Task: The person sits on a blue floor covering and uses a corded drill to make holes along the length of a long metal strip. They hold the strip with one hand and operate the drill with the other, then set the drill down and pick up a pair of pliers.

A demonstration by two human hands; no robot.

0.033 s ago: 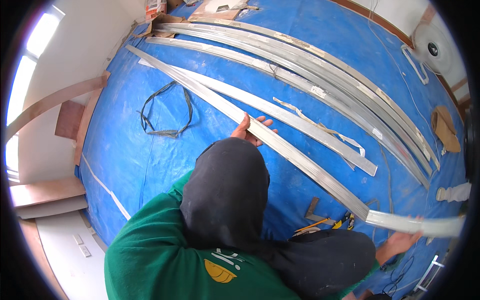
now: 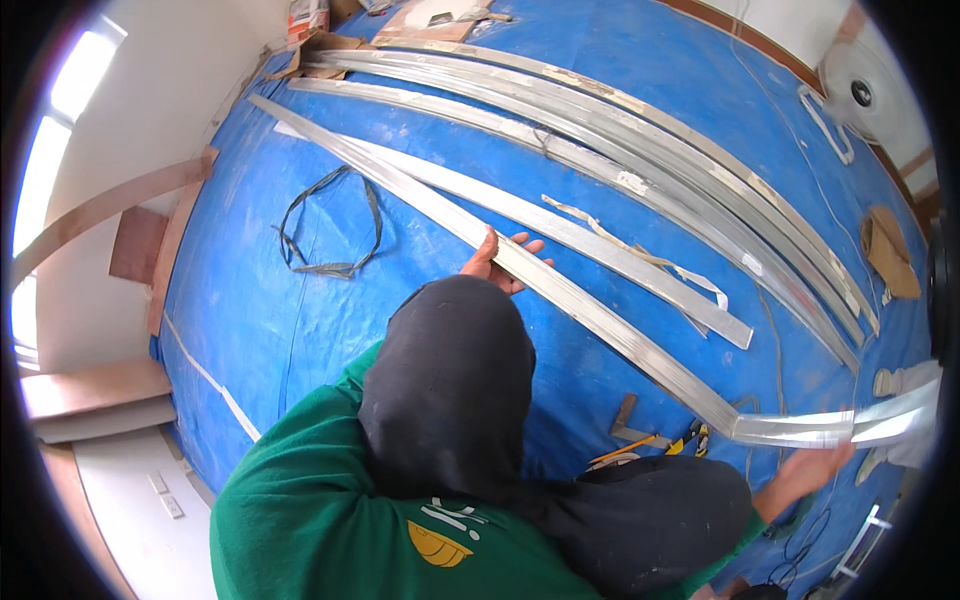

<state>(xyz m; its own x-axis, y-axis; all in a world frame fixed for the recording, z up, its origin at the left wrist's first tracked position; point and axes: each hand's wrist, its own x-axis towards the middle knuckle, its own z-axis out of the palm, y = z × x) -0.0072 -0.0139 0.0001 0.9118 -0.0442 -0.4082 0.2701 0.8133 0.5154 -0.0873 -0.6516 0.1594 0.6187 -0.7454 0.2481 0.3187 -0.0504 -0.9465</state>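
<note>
A long silver metal channel runs slantwise across the view, from far left to lower right. My left hand cradles it near its middle, thumb on the near edge and fingers stretched out past the far edge. At lower right a shinier metal section continues from its end at a bend toward the right rim. My right hand is at the near edge of this section, its fingertips smeared by motion and partly hidden. A flat pale metal strip lies just beyond the channel on the blue sheet.
Several long metal channels lie at the back. A dark strap loop rests at left. By my knee are a metal square, a pencil and a yellow-black tool. A fan and another person's pale trouser leg appear at right.
My right hand has moved slightly up and right, and the shiny section has turned to show a different face. My left hand stays in place.
</note>
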